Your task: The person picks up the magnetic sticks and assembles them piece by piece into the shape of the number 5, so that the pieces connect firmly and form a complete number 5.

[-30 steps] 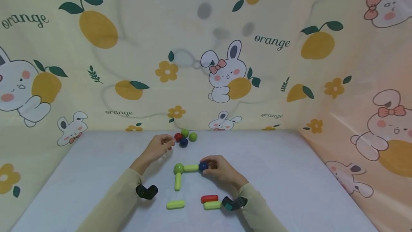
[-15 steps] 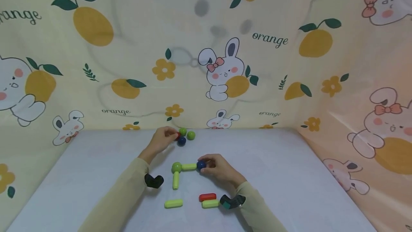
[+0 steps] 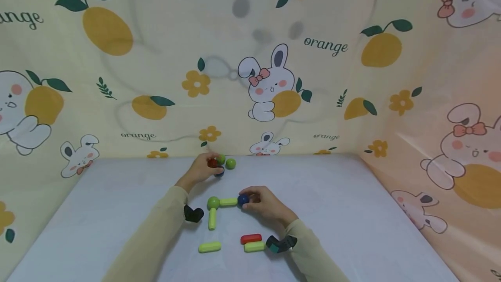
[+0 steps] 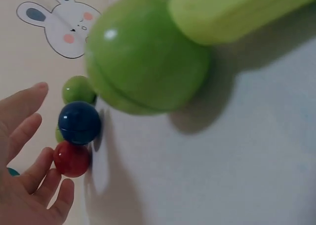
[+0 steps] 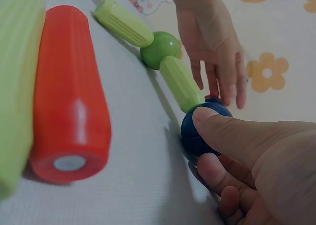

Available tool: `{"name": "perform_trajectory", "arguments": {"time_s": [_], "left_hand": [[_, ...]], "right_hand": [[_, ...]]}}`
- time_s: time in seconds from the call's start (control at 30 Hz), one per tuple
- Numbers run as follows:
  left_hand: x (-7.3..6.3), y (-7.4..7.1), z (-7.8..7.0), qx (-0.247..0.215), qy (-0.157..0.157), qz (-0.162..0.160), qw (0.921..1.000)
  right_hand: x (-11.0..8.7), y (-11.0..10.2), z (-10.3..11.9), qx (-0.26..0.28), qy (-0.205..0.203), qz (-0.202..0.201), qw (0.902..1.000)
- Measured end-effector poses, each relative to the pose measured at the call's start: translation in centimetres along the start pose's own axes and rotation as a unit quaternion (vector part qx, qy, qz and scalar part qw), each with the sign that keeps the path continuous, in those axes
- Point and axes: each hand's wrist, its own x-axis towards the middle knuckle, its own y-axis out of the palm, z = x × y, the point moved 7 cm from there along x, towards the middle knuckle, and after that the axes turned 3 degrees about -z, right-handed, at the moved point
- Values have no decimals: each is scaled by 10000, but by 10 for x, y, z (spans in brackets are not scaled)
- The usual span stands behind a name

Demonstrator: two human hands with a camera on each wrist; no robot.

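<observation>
Right hand (image 3: 268, 204): grip drawn in to ball width, pinching a dark blue ball (image 3: 242, 199) at the fingertips, thumb on the near side, a finger opposite. Ball sits at the very end of the grip, palm well behind it. Ball's left side touches a yellow-green rod (image 3: 228, 202); that rod's other end meets a larger-looking green ball (image 3: 213, 202), and a second yellow-green rod (image 3: 212, 219) runs from there toward the person. Corner shape, lying on the white tabletop (image 3: 332, 203).

Left hand (image 3: 200, 169): at the far ball cluster, grip spread wide, fingers apart, no firm hold visible. Red ball (image 4: 72, 159) is right by the fingertips, looks touched; another blue ball (image 4: 79, 123) just beside it, in front of the spread fingers and partly covered by the hand in the head view. Two small green balls (image 3: 231, 163) behind and to the right, outside the grip.

Nearer the person: red rod (image 3: 251, 239) alongside a loose yellow-green rod (image 3: 254, 246), both near the right wrist; one more yellow-green stick (image 3: 209, 247) lies off to the left.
</observation>
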Motion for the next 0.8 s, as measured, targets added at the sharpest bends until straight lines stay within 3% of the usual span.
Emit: {"name": "perform_trajectory", "arguments": {"time_s": [0.2,0.4,0.57,0.8], "left_hand": [[-4,5,-8,862,503,0,9950],[-3,10,-1,1589,388,134,9864],[-4,12,5,1730,309,155,9843],[-9,5,6,1444,314,124,9889]], "right_hand": [[0,0,-1,72,84,-28,9999],[0,0,0,71,61,-9,10000],[0,0,1,102,69,4,9999],[1,0,0,62,16,29,10000]]}}
